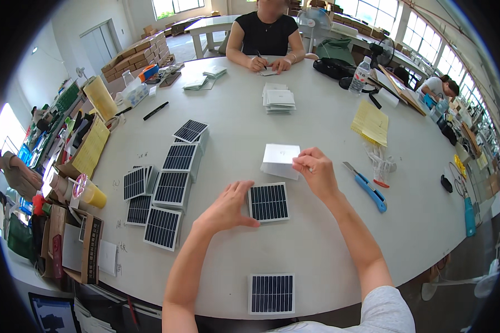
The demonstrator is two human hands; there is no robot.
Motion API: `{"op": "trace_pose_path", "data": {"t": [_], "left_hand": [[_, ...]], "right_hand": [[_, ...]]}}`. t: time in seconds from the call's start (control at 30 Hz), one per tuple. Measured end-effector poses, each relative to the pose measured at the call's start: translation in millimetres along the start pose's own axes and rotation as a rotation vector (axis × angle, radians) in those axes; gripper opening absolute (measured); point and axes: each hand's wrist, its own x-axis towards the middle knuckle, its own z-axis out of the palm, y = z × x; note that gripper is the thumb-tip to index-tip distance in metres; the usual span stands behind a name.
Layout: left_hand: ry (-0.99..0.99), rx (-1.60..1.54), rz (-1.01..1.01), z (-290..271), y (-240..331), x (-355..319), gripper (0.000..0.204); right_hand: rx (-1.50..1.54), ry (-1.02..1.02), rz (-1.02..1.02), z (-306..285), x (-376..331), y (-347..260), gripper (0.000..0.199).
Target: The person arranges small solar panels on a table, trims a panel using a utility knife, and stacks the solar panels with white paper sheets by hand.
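Observation:
A small solar panel (269, 201), dark with white lines and a pale border, lies face up in the middle of the table. My left hand (228, 208) curves around its left side, thumb and fingers apart, fingertips at its edge. Just beyond it, a white square piece (281, 154) sits over other white pieces, blank side up. The fingertips of my right hand (316, 171) pinch its right corner. Another solar panel (271, 294) lies near the table's front edge. Stacks of solar panels (170, 188) stand to the left of my left hand.
Blue-handled scissors (370, 192) and a clear bag (379, 162) lie to the right. Farther off are white stacked squares (279, 100), a water bottle (360, 75) and a black marker (155, 111). Across the table a person (267, 36) writes. A yellow drink cup (89, 191) stands left.

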Motion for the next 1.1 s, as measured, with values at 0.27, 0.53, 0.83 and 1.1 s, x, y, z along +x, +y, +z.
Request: {"op": "trace_pose_path", "data": {"t": [0.27,0.53,0.83,1.1], "left_hand": [[0.113,-0.076,-0.083,5,1,-8,0.096],[-0.031,-0.065,-0.082,-6,5,-2,0.095],[0.066,0.145,0.011,4,-6,-1,0.093],[0.121,0.071,0.073,1,-1,-6,0.094]], "right_hand": [[0.341,-0.296,0.475,-4,-2,-32,0.011],[-0.088,-0.195,0.107,-1,-12,-6,0.018],[0.125,-0.026,0.178,-7,3,-15,0.009],[0.183,-0.408,0.320,7,-13,-21,0.017]]}}
